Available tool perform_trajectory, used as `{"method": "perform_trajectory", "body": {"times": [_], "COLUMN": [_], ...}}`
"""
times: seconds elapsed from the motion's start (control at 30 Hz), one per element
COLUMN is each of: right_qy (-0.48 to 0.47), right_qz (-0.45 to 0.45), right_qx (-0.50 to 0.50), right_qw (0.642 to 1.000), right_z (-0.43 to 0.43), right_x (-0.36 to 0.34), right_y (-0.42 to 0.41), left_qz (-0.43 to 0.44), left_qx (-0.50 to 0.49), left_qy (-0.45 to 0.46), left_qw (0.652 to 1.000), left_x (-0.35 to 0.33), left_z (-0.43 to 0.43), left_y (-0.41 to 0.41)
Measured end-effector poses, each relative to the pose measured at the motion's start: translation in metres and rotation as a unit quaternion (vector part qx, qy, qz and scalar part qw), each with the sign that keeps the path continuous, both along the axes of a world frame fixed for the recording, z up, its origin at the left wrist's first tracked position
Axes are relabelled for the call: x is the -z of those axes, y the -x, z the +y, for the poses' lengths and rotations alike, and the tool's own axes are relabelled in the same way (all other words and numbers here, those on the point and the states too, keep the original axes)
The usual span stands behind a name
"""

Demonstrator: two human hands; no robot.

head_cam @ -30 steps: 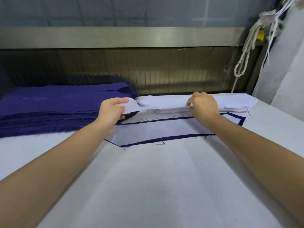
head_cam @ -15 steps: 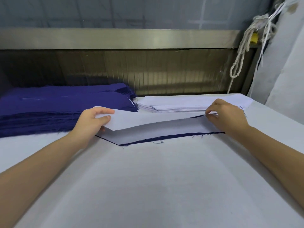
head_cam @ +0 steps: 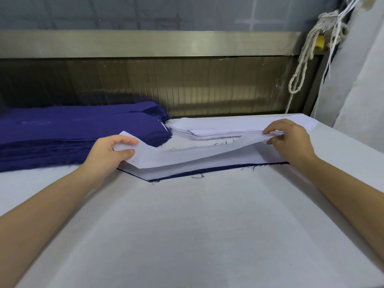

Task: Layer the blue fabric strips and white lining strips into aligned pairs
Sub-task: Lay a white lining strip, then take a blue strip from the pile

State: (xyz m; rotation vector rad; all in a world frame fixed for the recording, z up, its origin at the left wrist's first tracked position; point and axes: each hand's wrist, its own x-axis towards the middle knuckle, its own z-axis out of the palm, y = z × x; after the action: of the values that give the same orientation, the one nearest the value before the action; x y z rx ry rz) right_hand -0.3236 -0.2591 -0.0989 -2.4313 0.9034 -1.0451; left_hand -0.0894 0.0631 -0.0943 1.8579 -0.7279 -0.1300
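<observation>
While checking the fingers first, recorded a pinch at each end: left-hand fingers [head_cam: 124, 140] curled over, and thumb pressed under, the left end of a white lining strip [head_cam: 187, 156]; right-hand fingertips [head_cam: 271, 132] closed on its right end, thumb hidden. Read left hand [head_cam: 108, 156] and right hand [head_cam: 293, 142] as set well apart to hold the strip stretched and stop it folding. Found the strip lifted off the table [head_cam: 187, 235], right end seemingly higher, directly above a blue fabric strip [head_cam: 207, 171] lying flat with white already over it. Judged the raised hold as leaving room to sight the edges before lowering. Logged the long axis as left to right across the table, roughly parallel to the blue strip below; angled left tip pointed towards the blue stack [head_cam: 72, 132]. Noted the white stack [head_cam: 218, 130] just behind, near the right hand.
</observation>
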Motion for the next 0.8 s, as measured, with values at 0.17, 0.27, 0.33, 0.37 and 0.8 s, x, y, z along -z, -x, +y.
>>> {"method": "perform_trajectory", "body": {"times": [0.17, 0.27, 0.33, 0.37, 0.8], "right_qy": [-0.137, -0.188, -0.195, -0.191, -0.193], "right_qz": [-0.084, -0.131, -0.147, -0.148, -0.121], "right_qx": [-0.019, -0.035, -0.037, -0.036, -0.074], "right_qw": [0.987, 0.973, 0.969, 0.97, 0.971], "right_z": [0.0, 0.0, -0.001, -0.002, -0.009], "right_x": [-0.005, -0.005, -0.004, -0.003, 0.005], "right_y": [0.004, 0.005, 0.005, 0.005, 0.003], "left_qz": [-0.014, -0.028, -0.034, -0.036, -0.05], "left_qx": [-0.01, -0.016, -0.015, -0.014, 0.014], "left_qy": [-0.015, -0.019, -0.022, -0.023, -0.058], "left_qw": [1.0, 0.999, 0.999, 0.999, 0.997], "left_x": [0.002, 0.004, 0.004, 0.003, 0.001], "left_z": [-0.002, -0.004, -0.004, -0.004, 0.0], "left_y": [0.0, 0.001, 0.002, 0.003, 0.004]}}
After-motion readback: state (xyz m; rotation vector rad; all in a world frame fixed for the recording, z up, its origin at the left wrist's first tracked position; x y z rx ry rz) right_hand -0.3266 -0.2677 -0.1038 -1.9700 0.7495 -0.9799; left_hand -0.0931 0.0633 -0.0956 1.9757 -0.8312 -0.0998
